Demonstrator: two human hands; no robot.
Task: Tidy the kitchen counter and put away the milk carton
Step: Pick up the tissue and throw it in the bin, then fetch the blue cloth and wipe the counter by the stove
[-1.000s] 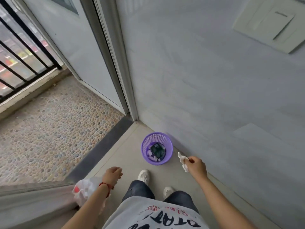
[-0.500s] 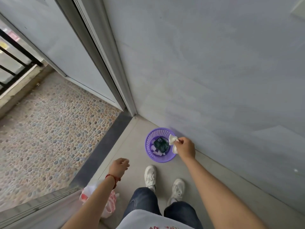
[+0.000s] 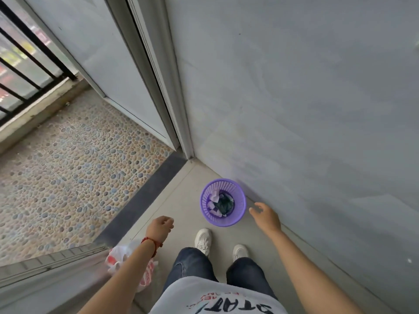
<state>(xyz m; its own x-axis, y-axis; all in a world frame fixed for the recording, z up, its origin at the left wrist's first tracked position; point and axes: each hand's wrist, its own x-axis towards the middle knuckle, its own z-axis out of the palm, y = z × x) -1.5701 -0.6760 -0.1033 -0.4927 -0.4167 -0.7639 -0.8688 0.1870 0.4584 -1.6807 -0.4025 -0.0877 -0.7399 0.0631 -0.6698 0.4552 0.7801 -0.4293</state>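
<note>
A small purple mesh waste basket (image 3: pixel 240 214) stands on the floor against the grey wall, just ahead of my feet. Inside it lie crumpled white tissue (image 3: pixel 214 197) and a dark green carton-like item (image 3: pixel 225 203). My right hand (image 3: pixel 265 216) hovers just right of the basket rim, fingers spread, holding nothing. My left hand (image 3: pixel 160 227) hangs lower left of the basket with fingers loosely curled and nothing in it; a red cord is on its wrist. No milk carton can be told for certain.
A white and red plastic bag (image 3: pixel 122 259) lies on the floor under my left forearm. A dark threshold strip (image 3: pixel 145 196) leads to a pebbled balcony floor (image 3: pixel 68 168) with a black railing (image 3: pixel 27 64). A door frame (image 3: pixel 167 91) meets the wall on the right.
My right hand held a white tissue over the basket half a second ago; now the hand is empty and drawn back to the right, and more tissue lies in the basket.
</note>
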